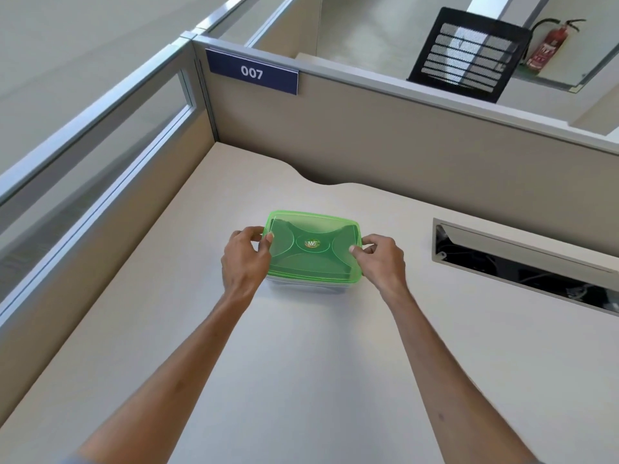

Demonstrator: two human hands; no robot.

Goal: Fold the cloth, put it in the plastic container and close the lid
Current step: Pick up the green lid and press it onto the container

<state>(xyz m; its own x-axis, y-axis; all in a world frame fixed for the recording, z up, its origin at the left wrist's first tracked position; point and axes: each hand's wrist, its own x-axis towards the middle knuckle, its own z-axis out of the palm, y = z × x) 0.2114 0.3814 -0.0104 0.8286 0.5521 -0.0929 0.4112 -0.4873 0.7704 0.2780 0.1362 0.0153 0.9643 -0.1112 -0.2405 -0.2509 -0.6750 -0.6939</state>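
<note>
Head view shows our left hand (pixel 246 259) pinching the lid (pixel 313 249) at its 9 o'clock edge, thumb on top and fingers curled under the rim. Our right hand (pixel 382 261) pinches the 3 o'clock edge in the same way. The green lid sits on the container (pixel 301 285), in the middle of the desk (pixel 301 380). We cannot see the cloth. We judge the plastic light, thin and a bit flexible, so we should press along the rim, not the centre. The smooth box may slide.
</note>
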